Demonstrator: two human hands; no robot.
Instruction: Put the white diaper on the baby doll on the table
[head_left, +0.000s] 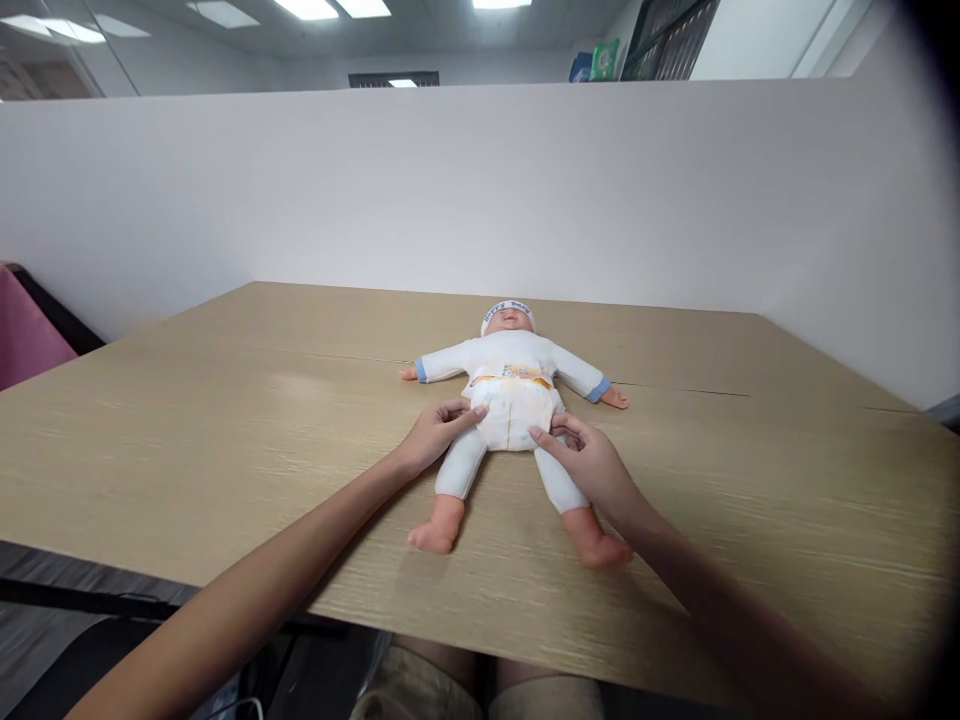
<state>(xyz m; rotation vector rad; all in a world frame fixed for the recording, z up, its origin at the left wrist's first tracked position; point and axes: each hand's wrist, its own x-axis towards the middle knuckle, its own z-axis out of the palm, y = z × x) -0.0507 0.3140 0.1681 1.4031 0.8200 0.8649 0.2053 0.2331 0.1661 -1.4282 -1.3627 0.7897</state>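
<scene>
Pinching one doll's (512, 385) diaper (515, 409): two hands, left hand (435, 432) and right hand (587, 458).

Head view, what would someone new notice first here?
A baby doll in white clothes and a cap lies on its back mid-table, arms spread. Both hands pinch its diaper: the left hand at one side, the right hand at the other. The wooden table sits against a white partition.

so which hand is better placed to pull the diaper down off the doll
Neither clearly: left hand and right hand each pinch one side of the diaper on the doll. Both would likely pull together.
</scene>
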